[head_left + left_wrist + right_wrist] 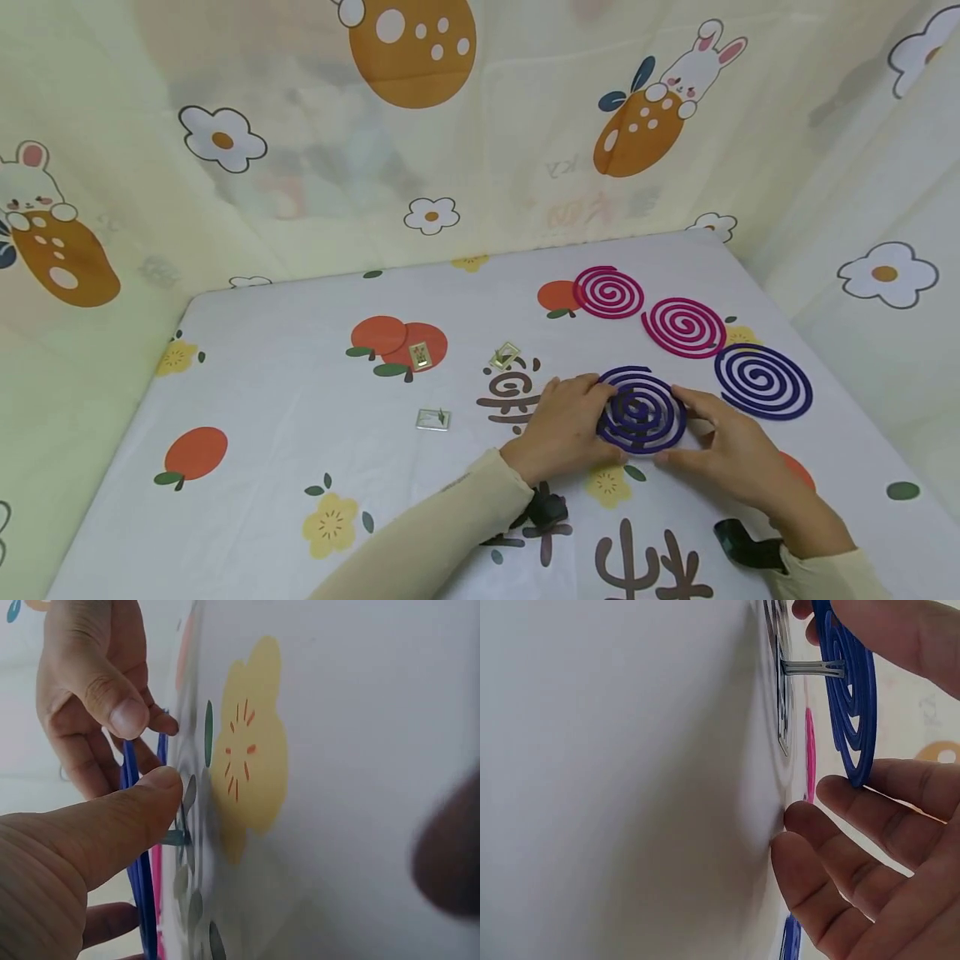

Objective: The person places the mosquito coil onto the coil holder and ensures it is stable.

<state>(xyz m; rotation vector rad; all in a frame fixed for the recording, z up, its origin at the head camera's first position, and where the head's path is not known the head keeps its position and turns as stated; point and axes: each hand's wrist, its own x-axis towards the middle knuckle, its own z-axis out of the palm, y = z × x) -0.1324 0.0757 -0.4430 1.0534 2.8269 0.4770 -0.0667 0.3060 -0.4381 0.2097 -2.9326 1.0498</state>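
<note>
A dark blue mosquito coil (637, 408) is held level between both hands above the table. My left hand (566, 421) grips its left edge, with the thumb (146, 810) on the near side. On the opposite edge, my right hand (738, 454) holds the coil between thumb and fingers (855, 791). Beneath the coil, a small metal coil stand (810, 668) has its raised prong reaching the coil's middle; whether it is threaded through, I cannot tell. Further metal stands lie left of the hands: one silver (433, 419) and two gold-coloured, one (420, 356) farther back and another (506, 356) nearer the coil.
Two pink coils, one (611, 292) at the back and another (684, 327) in front of it, lie flat at the right. A second blue coil (761, 380) lies beside my right hand. Patterned curtains (495, 167) hang behind the printed tablecloth (262, 500).
</note>
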